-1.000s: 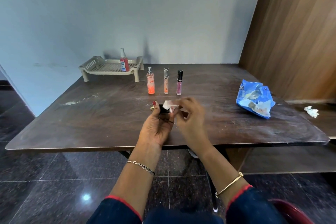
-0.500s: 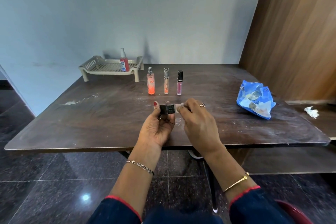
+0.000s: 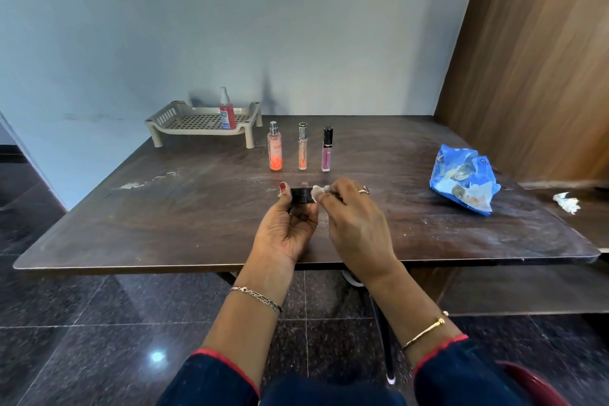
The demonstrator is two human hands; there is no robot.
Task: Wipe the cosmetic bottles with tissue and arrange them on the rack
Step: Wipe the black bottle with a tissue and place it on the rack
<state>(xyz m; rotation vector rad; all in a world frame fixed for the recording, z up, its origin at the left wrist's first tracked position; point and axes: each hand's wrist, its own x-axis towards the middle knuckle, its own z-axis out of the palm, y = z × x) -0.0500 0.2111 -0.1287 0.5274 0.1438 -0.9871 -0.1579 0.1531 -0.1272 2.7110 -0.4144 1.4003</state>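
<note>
Head view: tissue (image 3: 319, 190) against black container (image 3: 301, 196).

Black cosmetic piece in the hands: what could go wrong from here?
The black piece is pinched by the left hand while the right hand presses tissue against it; it may slip. Reaching toward the rack could topple the narrow orange bottle standing in between.

Black bottle (image 3: 301, 196), white tissue (image 3: 319, 189), beige rack (image 3: 201, 122)
</note>
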